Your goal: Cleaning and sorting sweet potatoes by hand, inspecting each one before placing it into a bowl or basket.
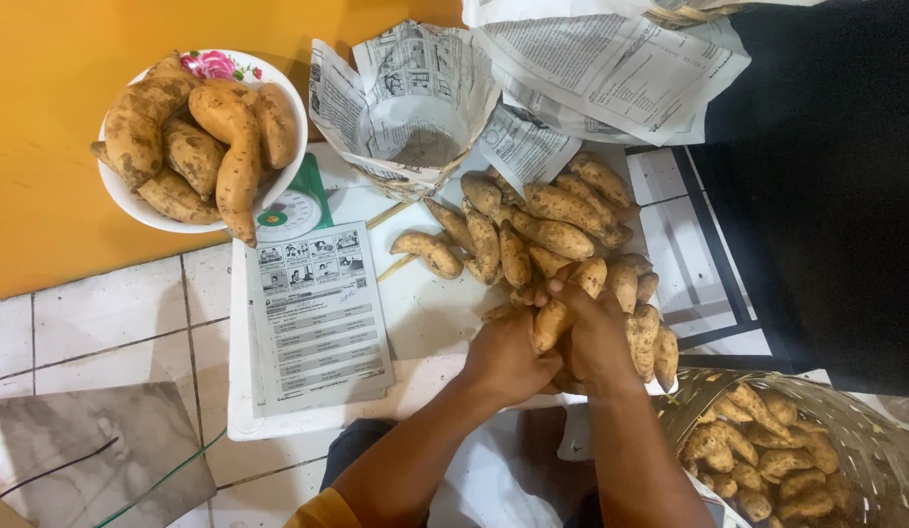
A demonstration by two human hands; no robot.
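Centre-right of the head view, on a white board [415,323] laid over the tiled floor [112,332]: I see both hands meeting at the near edge of a heap of sweet potatoes [547,230]. Left hand [508,357] is curled shut, knuckles up, pressed against one tuber; whether it truly grips anything I cannot tell, since the fingers are tucked under. Right hand [596,337] is closed round a small sweet potato [552,323], w/ fingertips wrapped over its upper end; the tuber stands roughly upright btwn the two hands, touching both.

Heap: approx. two dozen pale brown tubers, piled loosely, spreading from the board's centre toward its right edge. One stray tuber [430,252] lies just left of the heap, apart from the hands.

Upper left: white bowl [279,93] w/ a pink flower on its rim, filled w/ larger, dirt-streaked sweet potatoes; it sits on an orange surface [44,147].

Top centre: basket lined w/ newspaper [415,108], interior bare of tubers; more newspaper sheets [611,68] lie to its right.

Lower right: woven basket [865,430] holding further small tubers, just beside the right forearm.

Left part of board: printed sheet [318,313] w/ small pictures and text, lying flat, well apart from both hands. Lower left: grey slab [83,440] on the tiles.
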